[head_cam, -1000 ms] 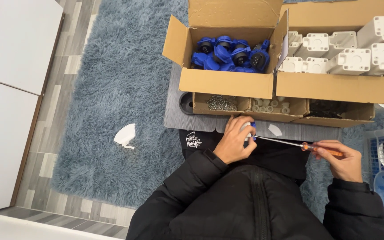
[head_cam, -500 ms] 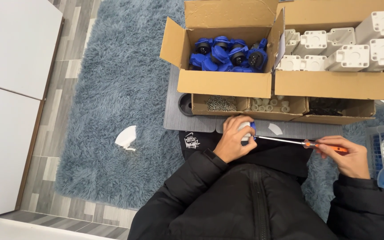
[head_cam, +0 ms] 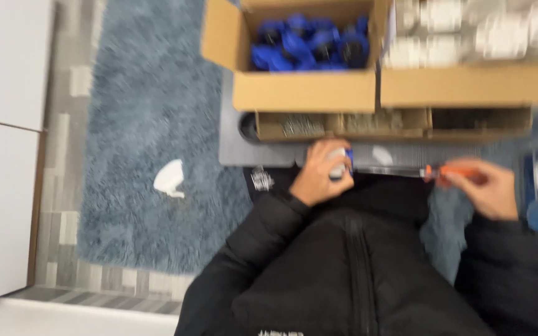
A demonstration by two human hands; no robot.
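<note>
Left hand [head_cam: 322,180], fingers curled tight around one small white-and-blue part [head_cam: 342,163]; right hand [head_cam: 484,186], fingers pinched on the orange handle of one screwdriver [head_cam: 406,171], whose shaft runs level to the part, both held just near of the grey mat [head_cam: 244,152]. Behind, far side: two open cardboard boxes, left box [head_cam: 303,90] with blue parts, right box [head_cam: 468,81] with white parts, counts blurred; one low divided tray [head_cam: 393,121] in front. Blue shag rug [head_cam: 138,124], one white scrap [head_cam: 170,179], pale plank floor [head_cam: 63,205], white cabinet [head_cam: 1,149] left.
</note>
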